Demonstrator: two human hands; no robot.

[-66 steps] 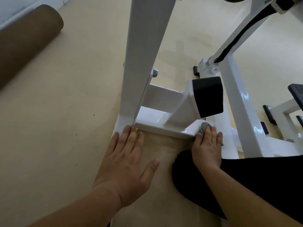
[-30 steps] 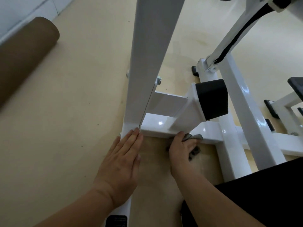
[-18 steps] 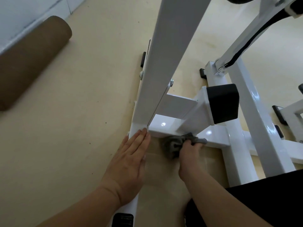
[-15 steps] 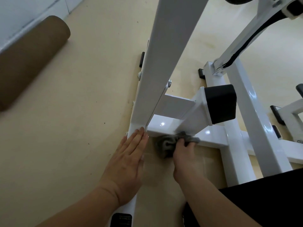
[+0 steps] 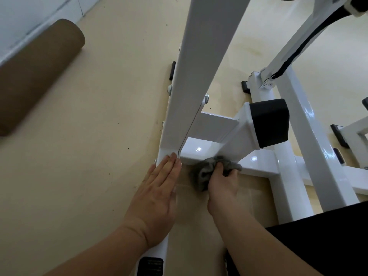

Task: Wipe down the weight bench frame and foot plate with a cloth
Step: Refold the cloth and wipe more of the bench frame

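The white weight bench frame [image 5: 203, 56] rises from the beige floor, with a low crossbar [image 5: 201, 154] at its base. My right hand [image 5: 223, 184] grips a crumpled grey cloth [image 5: 203, 174] and holds it against the crossbar's near edge. My left hand [image 5: 157, 192] lies flat, fingers straight, on the floor-level rail [image 5: 159, 250] at the foot of the big upright. A black end cap [image 5: 268, 122] sits on a slanted tube just above the crossbar.
A brown padded roller [image 5: 37, 74] lies on the floor at the far left, by the white wall. More white frame bars [image 5: 306, 140] stand to the right. My black-clad leg [image 5: 322, 242] fills the lower right corner.
My right hand has slid the cloth leftward along the crossbar, from its right end toward the big upright. My left hand has stayed flat at the upright's base.
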